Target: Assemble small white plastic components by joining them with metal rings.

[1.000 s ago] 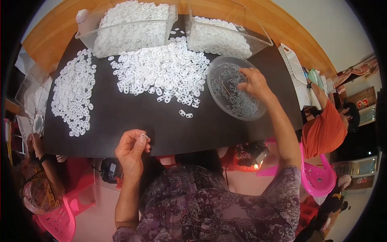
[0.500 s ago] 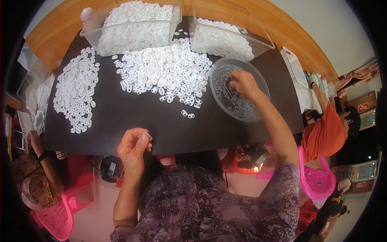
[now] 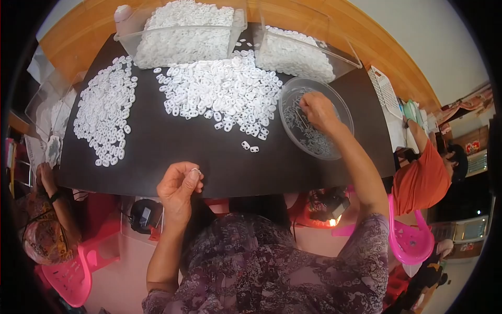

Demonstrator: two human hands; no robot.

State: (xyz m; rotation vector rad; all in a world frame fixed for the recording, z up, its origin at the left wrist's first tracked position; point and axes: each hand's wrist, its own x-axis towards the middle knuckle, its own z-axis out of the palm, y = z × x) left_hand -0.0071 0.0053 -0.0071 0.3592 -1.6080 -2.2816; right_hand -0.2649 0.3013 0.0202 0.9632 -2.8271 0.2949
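Nearest the camera, the wearer's patterned top (image 3: 266, 261) fills the lower edge. Compared with one second earlier, the left hand (image 3: 178, 187) is unchanged in posture: fingers curled inward, thumb pressed against the forefinger, pinching a small white piece (image 3: 195, 170) just off the near edge of the dark table (image 3: 162, 144). The piece is mostly covered by the fingertips.

The right hand (image 3: 320, 112) has altered. Earlier its fingers were parted over the round clear bowl (image 3: 343, 109); now they are bent and drawn together with the thumb, toward the bowl's far left part. Whether they grip anything cannot be told, as the fingertips are obscured. The bowl holds many small grey metal pins (image 3: 316, 141), thickest in its near part. The whole table sits slightly further right in view than before.

Beyond the left hand, two loose white pieces (image 3: 250, 147) lie side by side, apart from the central heap (image 3: 219, 89) of like two-holed ovals. A second spread of white ovals (image 3: 106, 107) occupies the table's left side.

At the far edge stand the left clear tub (image 3: 129, 44), heaped above its rim, and the right clear tub (image 3: 341, 55), filled lower. A pink bottle (image 3: 123, 21) stands behind the left tub's corner.
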